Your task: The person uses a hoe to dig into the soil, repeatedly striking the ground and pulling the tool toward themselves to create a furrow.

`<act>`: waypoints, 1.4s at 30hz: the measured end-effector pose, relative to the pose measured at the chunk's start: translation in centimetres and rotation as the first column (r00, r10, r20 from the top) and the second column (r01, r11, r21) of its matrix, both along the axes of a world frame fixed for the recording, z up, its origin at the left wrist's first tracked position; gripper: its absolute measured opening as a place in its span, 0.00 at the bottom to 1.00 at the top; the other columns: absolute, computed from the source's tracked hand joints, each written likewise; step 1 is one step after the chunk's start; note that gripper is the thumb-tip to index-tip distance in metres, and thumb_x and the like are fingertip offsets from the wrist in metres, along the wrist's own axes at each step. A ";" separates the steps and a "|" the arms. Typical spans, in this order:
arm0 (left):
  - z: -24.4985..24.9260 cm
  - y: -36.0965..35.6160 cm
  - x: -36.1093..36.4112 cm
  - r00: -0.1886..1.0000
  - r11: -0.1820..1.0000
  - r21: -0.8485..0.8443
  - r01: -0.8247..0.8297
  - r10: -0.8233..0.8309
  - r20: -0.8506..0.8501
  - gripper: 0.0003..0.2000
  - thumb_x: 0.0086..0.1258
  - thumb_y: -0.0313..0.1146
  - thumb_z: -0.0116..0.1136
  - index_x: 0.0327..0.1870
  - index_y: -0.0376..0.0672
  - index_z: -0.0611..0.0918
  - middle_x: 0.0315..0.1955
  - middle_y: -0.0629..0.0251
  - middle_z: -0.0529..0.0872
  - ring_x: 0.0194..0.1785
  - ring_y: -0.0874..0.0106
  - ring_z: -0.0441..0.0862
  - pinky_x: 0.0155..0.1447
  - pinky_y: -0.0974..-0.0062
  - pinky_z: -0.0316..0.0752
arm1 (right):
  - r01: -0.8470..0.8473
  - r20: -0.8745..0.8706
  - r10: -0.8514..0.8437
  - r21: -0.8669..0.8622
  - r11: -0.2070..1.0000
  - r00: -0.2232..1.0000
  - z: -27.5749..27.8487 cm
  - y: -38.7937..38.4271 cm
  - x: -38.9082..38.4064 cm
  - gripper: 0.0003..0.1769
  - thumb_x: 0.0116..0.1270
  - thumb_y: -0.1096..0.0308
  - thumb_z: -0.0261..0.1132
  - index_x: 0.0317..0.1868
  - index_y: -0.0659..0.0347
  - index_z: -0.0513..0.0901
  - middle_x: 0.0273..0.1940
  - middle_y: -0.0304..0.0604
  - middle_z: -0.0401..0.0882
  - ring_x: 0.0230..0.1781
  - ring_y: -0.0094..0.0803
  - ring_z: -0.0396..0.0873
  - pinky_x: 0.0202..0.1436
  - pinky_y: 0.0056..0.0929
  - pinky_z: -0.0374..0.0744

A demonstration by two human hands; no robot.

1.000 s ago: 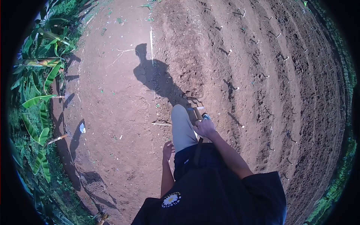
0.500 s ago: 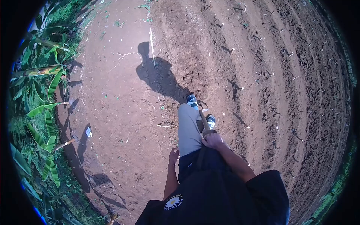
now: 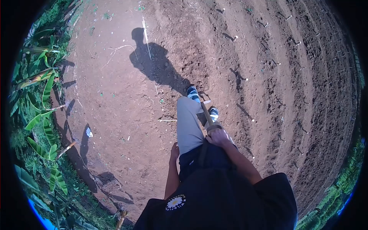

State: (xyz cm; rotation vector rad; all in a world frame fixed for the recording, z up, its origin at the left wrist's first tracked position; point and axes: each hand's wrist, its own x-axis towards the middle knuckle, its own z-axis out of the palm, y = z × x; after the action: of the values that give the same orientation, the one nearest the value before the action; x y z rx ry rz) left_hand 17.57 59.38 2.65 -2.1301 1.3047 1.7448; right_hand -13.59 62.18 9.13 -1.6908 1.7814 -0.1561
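Note:
My right hand (image 3: 217, 137) is closed around a long wooden-handled tool (image 3: 207, 114), held in front of my right thigh. The handle slants forward and down between my legs toward the soil. A wider brown part sits just ahead of the knuckles; the tool's exact kind does not show. My left hand (image 3: 174, 151) hangs beside my left thigh, its fingers curled and partly out of sight, so whether they hold anything cannot be made out. My feet wear dark shoes with pale stripes (image 3: 193, 93), on brown soil.
Rows of tilled soil with several short pale stakes (image 3: 246, 79) run along the right. A long pale stick (image 3: 146, 38) lies ahead, near my shadow. Banana plants (image 3: 48, 130) line the left edge, with a white scrap (image 3: 89, 132) on the ground nearby.
The ground, sticks and stakes have shifted slightly in view as I move. My right hand keeps its grip on the tool, and my left hand stays at my side.

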 end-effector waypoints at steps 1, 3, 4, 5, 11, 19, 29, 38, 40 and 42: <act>-7.2 2.3 5.5 0.979 0.991 0.000 -0.135 0.133 -0.154 0.17 0.64 0.35 0.47 0.55 0.45 0.70 0.37 0.53 0.81 0.36 0.70 0.80 0.38 0.73 0.74 | -0.001 -0.003 0.001 0.006 1.000 1.000 -1.1 -0.5 -0.1 0.24 0.57 0.48 0.52 0.19 0.60 0.80 0.20 0.50 0.77 0.23 0.41 0.79 0.30 0.41 0.76; -6.9 0.6 3.5 0.915 0.960 0.031 -0.278 0.275 -0.295 0.17 0.64 0.34 0.46 0.55 0.45 0.70 0.36 0.54 0.82 0.35 0.70 0.80 0.38 0.73 0.74 | -0.030 0.052 0.028 0.045 0.999 0.998 -4.1 -1.7 0.7 0.25 0.57 0.48 0.52 0.19 0.61 0.80 0.20 0.50 0.77 0.23 0.41 0.78 0.31 0.40 0.75; -3.0 -0.9 1.5 0.980 0.991 -0.010 -0.132 0.129 -0.152 0.17 0.64 0.34 0.46 0.55 0.45 0.70 0.37 0.54 0.82 0.35 0.70 0.79 0.38 0.73 0.73 | -0.046 0.044 0.043 0.057 0.997 0.998 -5.6 -2.9 1.4 0.25 0.58 0.48 0.51 0.20 0.61 0.80 0.20 0.51 0.77 0.24 0.42 0.78 0.32 0.39 0.76; 0.1 -4.0 -1.8 1.000 0.999 -0.040 0.029 -0.030 -0.009 0.17 0.64 0.34 0.45 0.55 0.44 0.69 0.37 0.55 0.81 0.35 0.70 0.79 0.38 0.72 0.72 | -0.045 0.037 0.043 0.048 0.998 0.998 -6.6 -4.2 2.3 0.25 0.58 0.48 0.51 0.20 0.61 0.80 0.20 0.51 0.77 0.24 0.42 0.78 0.32 0.39 0.76; 1.1 -1.1 0.2 0.872 0.874 -0.104 -0.475 0.452 -0.191 0.18 0.67 0.36 0.43 0.58 0.48 0.66 0.41 0.57 0.80 0.37 0.72 0.78 0.34 0.77 0.71 | -0.106 0.038 0.101 0.171 0.979 0.994 -8.8 -5.6 5.6 0.27 0.60 0.47 0.47 0.25 0.62 0.82 0.24 0.51 0.79 0.27 0.42 0.80 0.35 0.37 0.77; 2.0 17.6 4.5 0.930 0.928 0.055 -0.368 0.368 0.007 0.18 0.65 0.34 0.50 0.56 0.46 0.67 0.41 0.59 0.80 0.34 0.73 0.80 0.31 0.78 0.73 | -0.080 0.048 0.072 0.175 0.981 0.996 -10.6 -5.1 5.9 0.25 0.60 0.49 0.50 0.24 0.64 0.80 0.25 0.51 0.79 0.28 0.42 0.80 0.35 0.39 0.77; 0.3 21.7 10.9 0.998 0.994 -0.091 0.064 -0.065 -0.004 0.18 0.65 0.37 0.49 0.56 0.46 0.68 0.44 0.58 0.80 0.38 0.71 0.80 0.40 0.73 0.74 | 0.014 -0.011 -0.014 0.030 0.999 1.000 -11.9 -4.8 6.1 0.25 0.56 0.48 0.52 0.31 0.64 0.79 0.28 0.54 0.79 0.31 0.46 0.79 0.37 0.41 0.77; 1.3 19.4 12.7 0.973 0.970 -0.096 -0.225 0.220 -0.064 0.16 0.66 0.35 0.46 0.55 0.47 0.69 0.38 0.60 0.82 0.35 0.74 0.79 0.37 0.77 0.71 | 0.140 -0.070 -0.135 0.068 0.988 0.988 -11.0 -4.9 6.6 0.27 0.55 0.46 0.50 0.30 0.65 0.81 0.30 0.55 0.80 0.34 0.46 0.79 0.42 0.41 0.75; 0.3 21.3 13.7 0.974 0.970 -0.101 -0.220 0.214 -0.067 0.16 0.66 0.35 0.46 0.55 0.47 0.69 0.38 0.61 0.82 0.35 0.74 0.79 0.37 0.78 0.70 | 0.098 -0.088 -0.097 0.015 0.995 0.991 -9.7 -4.7 6.3 0.26 0.55 0.46 0.52 0.28 0.64 0.81 0.28 0.55 0.79 0.32 0.44 0.80 0.39 0.40 0.75; -0.6 24.2 14.6 0.980 0.978 -0.082 -0.194 0.190 -0.049 0.16 0.66 0.35 0.45 0.55 0.47 0.69 0.37 0.61 0.82 0.34 0.74 0.80 0.36 0.79 0.70 | 0.053 -0.106 -0.056 -0.029 0.998 0.993 -10.3 -3.4 6.9 0.25 0.55 0.47 0.53 0.25 0.63 0.81 0.25 0.54 0.79 0.30 0.43 0.80 0.37 0.40 0.76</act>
State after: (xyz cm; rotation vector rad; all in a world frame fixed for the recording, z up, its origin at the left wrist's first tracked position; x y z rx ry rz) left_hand 32.14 83.63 2.07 -2.3514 1.2419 1.8440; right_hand -6.68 58.77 -1.22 -1.6978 1.9130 -0.1161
